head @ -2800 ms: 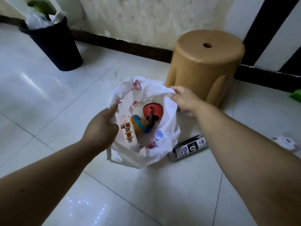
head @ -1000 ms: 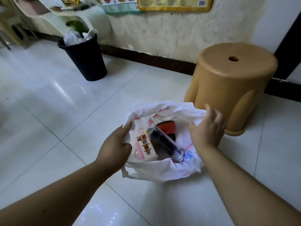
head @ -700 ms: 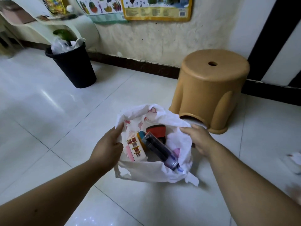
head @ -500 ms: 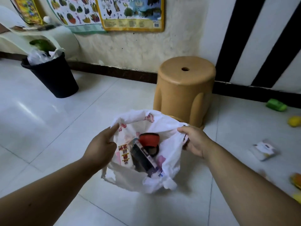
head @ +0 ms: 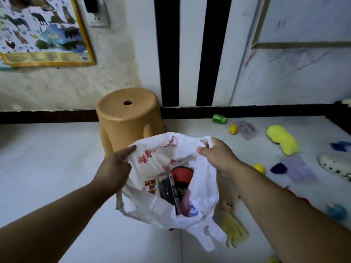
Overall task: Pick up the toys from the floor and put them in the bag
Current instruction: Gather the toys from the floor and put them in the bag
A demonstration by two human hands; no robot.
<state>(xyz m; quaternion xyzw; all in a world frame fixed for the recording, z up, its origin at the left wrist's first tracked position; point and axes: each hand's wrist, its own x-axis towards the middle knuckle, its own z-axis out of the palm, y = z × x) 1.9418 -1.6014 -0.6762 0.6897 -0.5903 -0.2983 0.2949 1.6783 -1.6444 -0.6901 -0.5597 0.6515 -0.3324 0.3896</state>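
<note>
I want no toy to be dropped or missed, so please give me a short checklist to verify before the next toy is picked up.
1. Bag held open by left hand and right hand on its rim: ok.
2. A hand free to pick: not ok, both grip the bag.
3. Room left in the bag above the red toy and dark box: ok.
4. Nearest toy found: ok, the doll lies on the floor partly under the bag.
5. Doll clear to grasp: not ok, the bag covers part of it.
6. Floor cleared: not ok, the yellow plush and green toy remain.
</note>
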